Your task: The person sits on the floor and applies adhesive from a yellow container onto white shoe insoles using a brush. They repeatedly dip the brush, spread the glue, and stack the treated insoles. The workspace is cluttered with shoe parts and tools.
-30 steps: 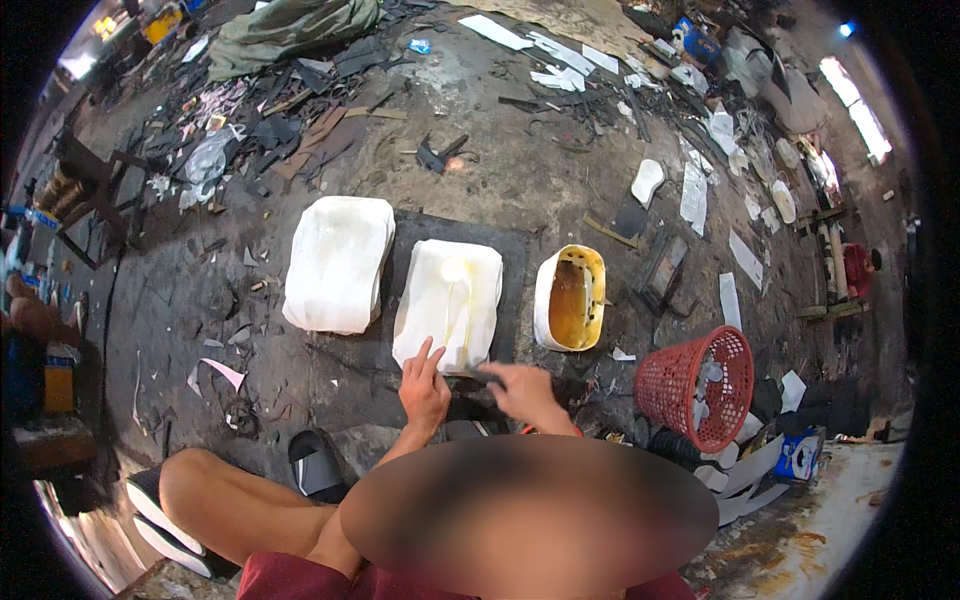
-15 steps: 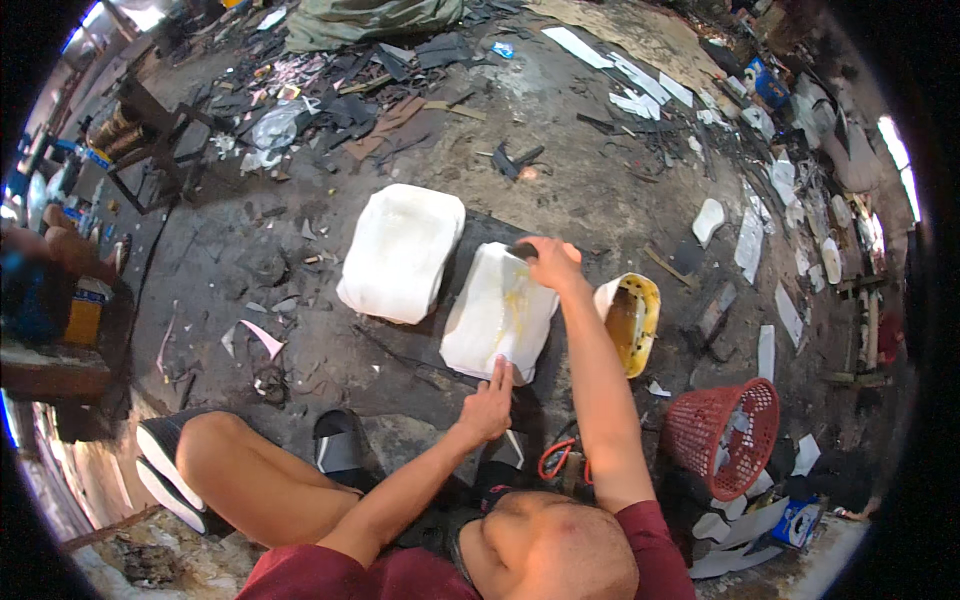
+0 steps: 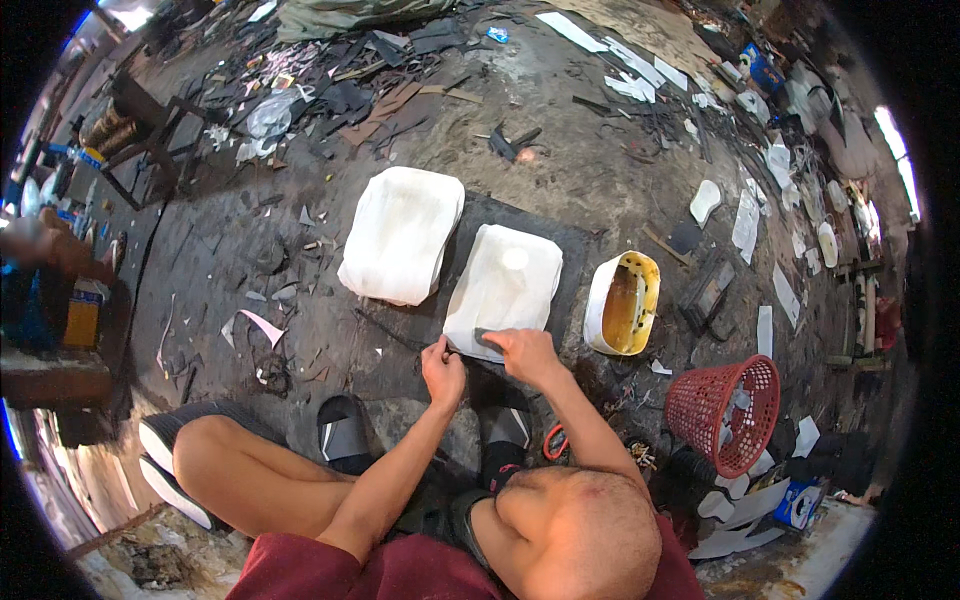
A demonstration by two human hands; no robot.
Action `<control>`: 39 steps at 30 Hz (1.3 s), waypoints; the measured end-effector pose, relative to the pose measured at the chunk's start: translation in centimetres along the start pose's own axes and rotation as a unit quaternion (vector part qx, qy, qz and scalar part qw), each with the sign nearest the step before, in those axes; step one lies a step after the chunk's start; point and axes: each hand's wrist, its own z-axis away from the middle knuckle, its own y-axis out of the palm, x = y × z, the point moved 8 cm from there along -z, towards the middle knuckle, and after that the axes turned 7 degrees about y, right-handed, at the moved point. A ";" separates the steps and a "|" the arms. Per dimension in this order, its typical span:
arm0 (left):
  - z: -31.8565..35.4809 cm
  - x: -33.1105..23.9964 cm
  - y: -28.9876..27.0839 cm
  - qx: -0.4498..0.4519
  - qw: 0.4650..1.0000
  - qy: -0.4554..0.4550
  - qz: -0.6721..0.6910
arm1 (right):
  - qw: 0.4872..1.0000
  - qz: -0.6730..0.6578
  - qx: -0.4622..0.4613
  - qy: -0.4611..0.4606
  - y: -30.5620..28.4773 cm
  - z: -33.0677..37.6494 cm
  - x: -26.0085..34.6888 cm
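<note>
Two stacks of white sheets with rounded corners lie on the dark ground in front of me: one stack (image 3: 400,235) at the left, the other stack (image 3: 505,290) nearer the middle. My right hand (image 3: 532,357) is closed on a dark flat spreader (image 3: 489,343), pressed against the near edge of the middle stack. At that stack's near left corner, my left hand (image 3: 444,376) is closed with the fingertips pinched at the sheet edge. A cut-open white and yellow container (image 3: 592,310) with amber, glue-like liquid stands to the right. The top sheet looks slightly damp, with a bright patch.
A red plastic basket (image 3: 690,410) leans at the right with scraps inside. Dark offcuts (image 3: 350,105) and white strips (image 3: 570,30) litter the far floor. A dark metal frame (image 3: 160,150) stands at the far left. My sandalled foot (image 3: 345,435) is close by.
My right hand has drawn the spreader from the far edge to the near edge. The yellow streak is spread out. My left hand has shifted left to the near corner.
</note>
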 end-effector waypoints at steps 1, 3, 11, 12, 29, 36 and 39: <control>0.0 0.0 0.1 0.004 0.999 0.023 -0.025 | 1.000 -0.006 -0.010 -0.026 0.5 1.0 0.7; -0.1 0.4 0.1 0.009 0.999 0.030 -0.008 | 0.995 0.032 -0.062 -0.067 1.2 2.8 1.6; -1.4 0.6 -0.8 0.050 0.978 -0.092 0.180 | 0.982 -0.180 -0.050 0.008 -3.0 5.1 2.7; -1.6 0.0 -0.8 0.054 0.971 -0.096 0.213 | 0.961 -0.237 -0.142 0.010 -6.6 5.4 2.2; -5.4 -11.1 2.4 0.260 0.919 -0.034 0.296 | 0.785 -0.419 -0.451 0.071 -13.8 7.7 -3.1; -9.9 -15.8 1.0 0.295 0.823 -0.139 0.466 | 0.744 -0.433 -0.501 0.092 -14.0 8.9 -4.0; -12.2 -16.8 -1.4 0.266 0.821 -0.075 0.499 | 0.719 -0.417 -0.544 0.114 -14.4 10.2 -4.7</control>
